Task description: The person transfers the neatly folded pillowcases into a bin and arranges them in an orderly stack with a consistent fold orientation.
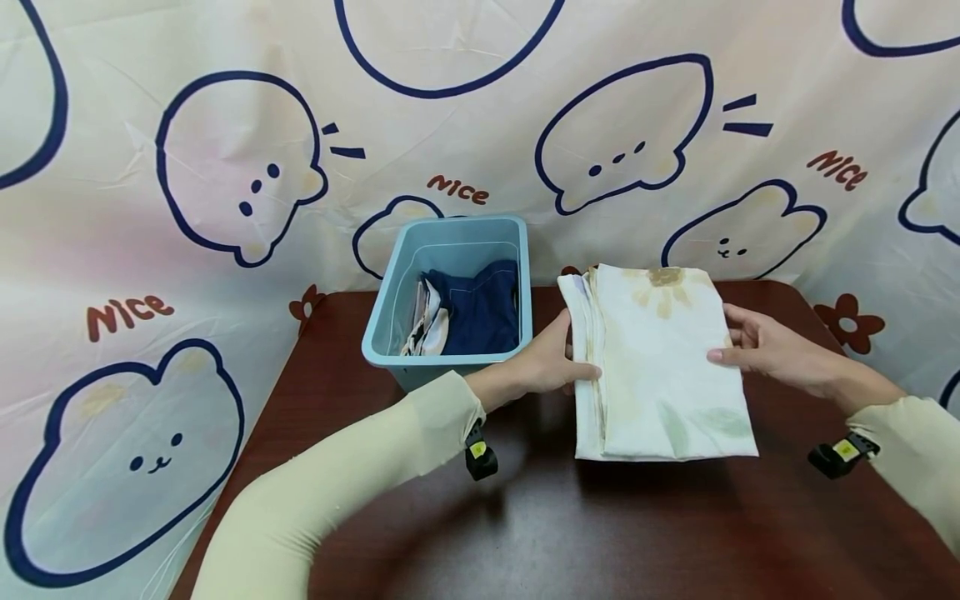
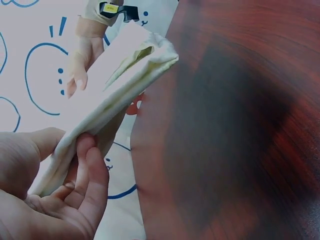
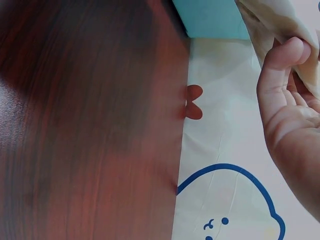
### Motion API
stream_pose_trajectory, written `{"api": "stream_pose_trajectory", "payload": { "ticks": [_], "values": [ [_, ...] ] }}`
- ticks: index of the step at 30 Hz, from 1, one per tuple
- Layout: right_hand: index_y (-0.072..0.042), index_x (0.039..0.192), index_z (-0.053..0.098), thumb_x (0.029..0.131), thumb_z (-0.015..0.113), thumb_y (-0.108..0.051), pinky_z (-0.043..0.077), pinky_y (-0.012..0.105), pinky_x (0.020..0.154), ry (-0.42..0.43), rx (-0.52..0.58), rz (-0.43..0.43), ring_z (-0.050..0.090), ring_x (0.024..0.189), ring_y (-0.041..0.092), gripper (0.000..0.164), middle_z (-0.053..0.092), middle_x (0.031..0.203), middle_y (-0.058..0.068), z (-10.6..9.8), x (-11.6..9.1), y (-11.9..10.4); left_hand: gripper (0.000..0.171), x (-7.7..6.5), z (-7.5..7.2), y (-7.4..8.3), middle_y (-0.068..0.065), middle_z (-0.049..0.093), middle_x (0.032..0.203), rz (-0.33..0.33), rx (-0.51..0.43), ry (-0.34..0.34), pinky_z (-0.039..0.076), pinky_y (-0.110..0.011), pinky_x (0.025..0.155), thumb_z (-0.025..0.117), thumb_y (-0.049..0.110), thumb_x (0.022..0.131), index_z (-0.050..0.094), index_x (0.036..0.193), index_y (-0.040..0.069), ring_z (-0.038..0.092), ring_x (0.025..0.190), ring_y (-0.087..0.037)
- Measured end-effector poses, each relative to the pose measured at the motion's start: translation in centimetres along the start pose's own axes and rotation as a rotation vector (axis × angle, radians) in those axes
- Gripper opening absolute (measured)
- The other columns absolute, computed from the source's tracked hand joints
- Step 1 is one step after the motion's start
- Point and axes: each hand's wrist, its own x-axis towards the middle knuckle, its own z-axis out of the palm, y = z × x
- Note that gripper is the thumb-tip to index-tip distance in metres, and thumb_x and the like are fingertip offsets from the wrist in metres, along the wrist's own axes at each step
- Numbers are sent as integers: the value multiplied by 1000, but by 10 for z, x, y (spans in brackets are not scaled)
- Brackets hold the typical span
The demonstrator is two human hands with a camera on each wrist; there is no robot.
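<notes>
A folded white cloth (image 1: 667, 375) with a pale flower and leaf print is held up over the table between both hands. My left hand (image 1: 543, 358) grips its layered left edge, thumb on the near face and fingers behind. In the left wrist view, the cloth's folded layers (image 2: 115, 95) show edge-on between thumb and fingers. On the opposite edge my right hand (image 1: 780, 350) pinches the cloth, thumb in front; its fingertips are partly hidden behind the fabric. Left of the cloth stands a blue bin (image 1: 450, 360) holding dark blue folded fabric (image 1: 483, 308).
Inside the bin, lighter patterned fabric (image 1: 429, 325) stands along the left side. The dark reddish-brown table (image 1: 450, 517) ends at the back against a printed curtain (image 1: 465, 133). A strapped camera sits on each wrist.
</notes>
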Motion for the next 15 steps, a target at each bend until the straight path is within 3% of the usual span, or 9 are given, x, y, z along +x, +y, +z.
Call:
{"api": "stream_pose_trajectory", "payload": {
  "ticks": [15],
  "values": [
    [-5, 162, 5, 102, 60, -13, 61, 31, 81, -11, 21, -19, 74, 98, 17, 82, 74, 113, -6, 2, 3, -12, 87, -6, -13, 12, -20, 67, 117, -7, 42, -19, 55, -29, 57, 70, 5, 93, 15, 159, 16, 71, 78, -19]
  ]
}}
